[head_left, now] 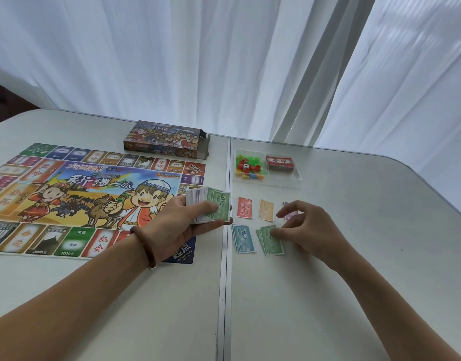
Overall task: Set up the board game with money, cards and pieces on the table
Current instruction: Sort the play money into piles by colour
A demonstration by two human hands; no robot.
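Fingers (281, 230) of the right hand (310, 227) touch the green pile (272, 246), loosely curled; whether they are pinching or pressing, I cannot tell. The left hand (177, 222) grips the note stack (211, 203), probably sorting by colour. Beyond, a tray (294, 179) keeps the pieces (250, 166) and cards (279, 162).

1. Table (328, 295): white matt top, fills the lower half of the view, far right corner rounded
2. Seam (225, 282): narrow straight joint, runs from the near edge to the far edge and divides the top into two panels
3. Curtains (198, 61): white, sheer, hang in vertical pleats behind the table
4. Light: diffuse daylight passes through the curtains, brightest at upper right
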